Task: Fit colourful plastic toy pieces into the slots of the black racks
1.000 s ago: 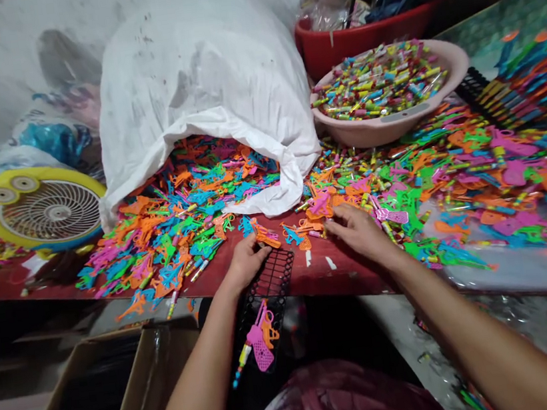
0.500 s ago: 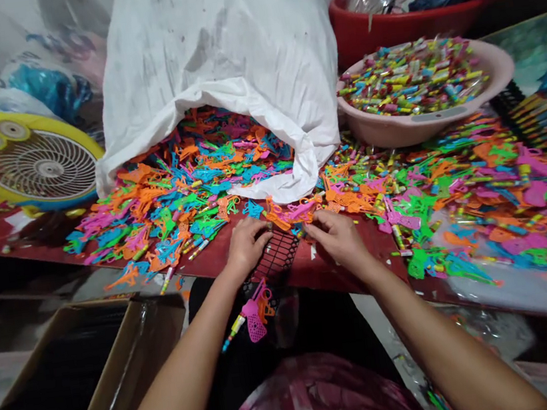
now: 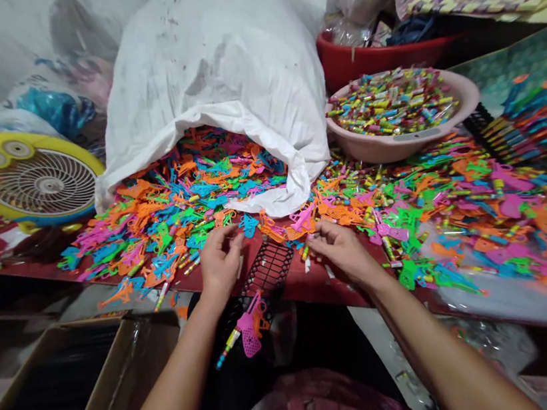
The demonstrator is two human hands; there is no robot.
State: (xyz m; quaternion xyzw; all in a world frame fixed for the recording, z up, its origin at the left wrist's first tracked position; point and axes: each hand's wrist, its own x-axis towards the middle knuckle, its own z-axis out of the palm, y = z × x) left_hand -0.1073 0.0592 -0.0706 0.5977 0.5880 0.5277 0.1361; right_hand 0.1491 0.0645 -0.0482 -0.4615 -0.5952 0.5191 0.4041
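A black plastic grid strip (image 3: 267,265) lies over the table's front edge between my hands. From its lower end hang a pink toy gun (image 3: 249,329) with a striped tube in its barrel and an orange toy gun (image 3: 262,321). My left hand (image 3: 220,262) is just left of the strip, fingers curled but apart, with nothing visible in them. On the right, my right hand (image 3: 337,247) has thumb and fingers pinched together by a small yellow tube (image 3: 305,252). What the fingertips hold is partly hidden.
A white sack (image 3: 214,58) spills colourful toy guns (image 3: 154,214) over the red table. A yellow fan (image 3: 43,178) stands left; a pink basin (image 3: 387,146) of small wrapped tubes is at right. More toy guns (image 3: 507,221) cover the right side. An open carton (image 3: 110,381) sits below left.
My left hand has come away from the grid strip to the left, and its fingers have parted. My right hand stays close by at the right, fingertips slightly lower. The view has shifted a little.
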